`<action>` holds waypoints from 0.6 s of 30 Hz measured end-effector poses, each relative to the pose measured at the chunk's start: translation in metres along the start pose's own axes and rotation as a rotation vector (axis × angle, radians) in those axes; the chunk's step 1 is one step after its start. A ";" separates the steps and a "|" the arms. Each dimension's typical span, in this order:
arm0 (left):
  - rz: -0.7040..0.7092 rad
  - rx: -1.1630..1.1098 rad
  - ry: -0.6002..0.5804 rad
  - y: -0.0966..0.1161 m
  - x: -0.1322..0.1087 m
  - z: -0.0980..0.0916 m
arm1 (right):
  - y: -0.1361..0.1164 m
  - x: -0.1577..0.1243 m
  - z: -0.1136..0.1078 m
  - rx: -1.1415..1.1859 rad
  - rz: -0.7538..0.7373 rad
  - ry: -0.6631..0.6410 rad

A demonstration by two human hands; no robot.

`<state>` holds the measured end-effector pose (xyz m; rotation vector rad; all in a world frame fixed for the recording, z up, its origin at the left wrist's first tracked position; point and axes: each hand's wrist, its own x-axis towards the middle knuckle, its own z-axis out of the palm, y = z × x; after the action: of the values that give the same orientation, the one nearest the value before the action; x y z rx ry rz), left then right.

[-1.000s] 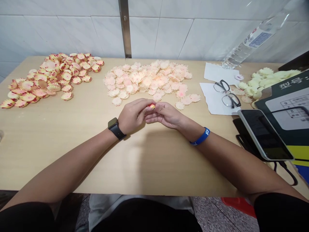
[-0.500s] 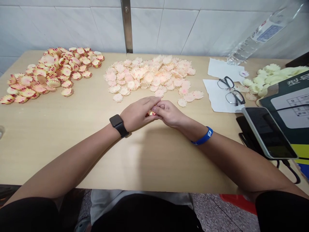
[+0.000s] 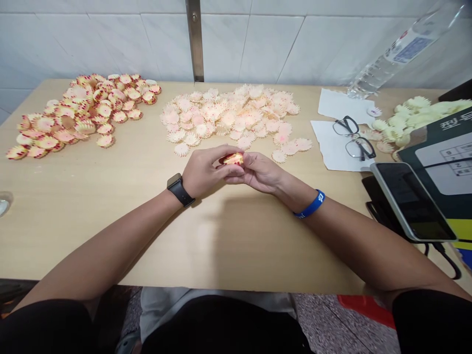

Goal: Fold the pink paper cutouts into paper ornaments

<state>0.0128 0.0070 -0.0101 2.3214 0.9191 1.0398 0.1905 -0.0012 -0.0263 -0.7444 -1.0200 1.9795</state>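
Clock centred on the held piece. Between 9 and 10: red-edged pile of frilled pieces. At 9: left hand, curled around one red-edged frilled piece, fingers far side, thumb near side. At 12: pale pink pile, just beyond the knuckles. Held piece sits between both hands, above the table. At 3, right hand: thumb and fingers look pinched at the piece's right end; contact partly hidden, can't tell how firm. Between 2 and 3: glasses, well apart.

Handling, my read: piece looks thin and brittle, so let the left cradle it and keep the right's pinch light. Small fingertip moves, load near the middle, not on the frill. Wrists low, clear of the pink pile.
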 end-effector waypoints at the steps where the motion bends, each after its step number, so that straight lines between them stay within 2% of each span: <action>1: -0.010 -0.017 -0.017 0.000 0.000 0.000 | 0.000 0.001 0.000 -0.020 -0.008 0.012; 9: 0.050 0.074 -0.155 -0.006 0.000 0.009 | 0.005 0.002 0.001 -0.235 -0.155 0.099; 14: 0.183 0.165 -0.143 -0.009 0.000 0.007 | 0.006 0.001 0.002 -0.134 -0.139 0.059; 18: 0.133 0.147 -0.112 -0.008 0.001 0.000 | 0.003 -0.003 0.005 -0.029 -0.123 0.043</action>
<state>0.0104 0.0129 -0.0143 2.5640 0.8325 0.9093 0.1877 -0.0067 -0.0259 -0.7194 -1.0459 1.8404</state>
